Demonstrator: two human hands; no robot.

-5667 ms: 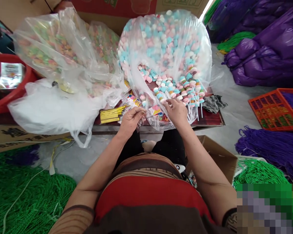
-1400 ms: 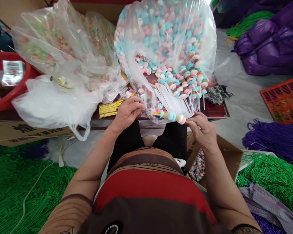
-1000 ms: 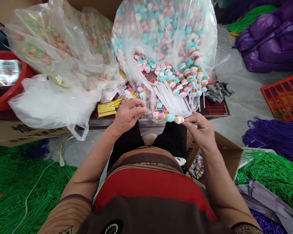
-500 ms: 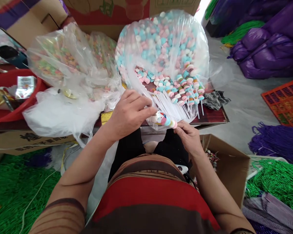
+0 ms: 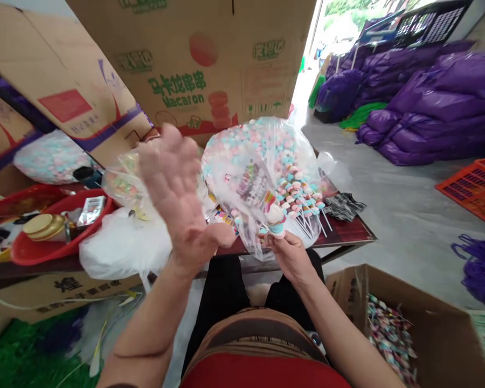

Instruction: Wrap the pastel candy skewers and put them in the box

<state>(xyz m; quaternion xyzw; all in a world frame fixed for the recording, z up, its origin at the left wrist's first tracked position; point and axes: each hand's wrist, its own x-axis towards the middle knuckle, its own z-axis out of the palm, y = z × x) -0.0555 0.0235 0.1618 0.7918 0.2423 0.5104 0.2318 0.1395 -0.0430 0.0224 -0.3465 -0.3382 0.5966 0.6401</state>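
My left hand (image 5: 173, 191) is raised above the table's front edge, palm showing and fingers stretched out, slightly blurred, with nothing in it. In my right hand (image 5: 291, 256) is a candy skewer (image 5: 275, 222) of pink, white and blue pieces, pinched low between thumb and fingers. A clear printed wrapper (image 5: 254, 186) sits around its upper part and reaches up to the left. Just behind it, a pile of candy skewers (image 5: 297, 188) with white sticks lies in front of a big clear bag (image 5: 242, 137) of pink, white and blue candies.
Red basins (image 5: 105, 213) and a white plastic bag (image 5: 121, 248) stand on the left of the table (image 5: 353, 231). Tall cartons (image 5: 222, 59) rise behind. An open cardboard box (image 5: 432, 328) with wrapped sweets is at my lower right, purple bundles (image 5: 428, 118) beyond.
My left hand has let go of the wrapped end, opened and risen up and left. My right hand now holds the skewer more upright. The view has tilted up.
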